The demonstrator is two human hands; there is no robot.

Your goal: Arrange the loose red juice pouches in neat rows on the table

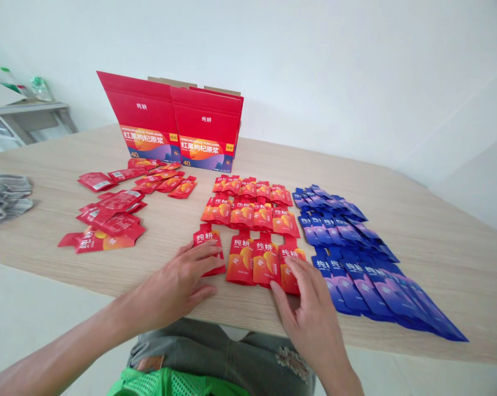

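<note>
Nearest to the camera is the green mesh garment [174, 383] of the person, below the table [417, 242]. Above it, the left hand [186, 278] lies with loosely extended fingers over a red pouch [204, 237], not closed around it. The right hand [310, 305] is spread, its fingers over the rightmost pouch [285, 272] of the front row, its thumb near the lower left corner (how firmly it presses, one cannot tell). Good handling here probably means light pressure with flat fingertips, the lower edges kept level, the neighbours undisturbed. Between the hands lie two middle pouches [266, 269], with a gap to the left one. Farther out, two red rows [242, 212] lie behind, blue pouches [355, 275] on the right, loose red pouches [114, 212] on the left; red boxes [184, 124] stand at the back.
</note>
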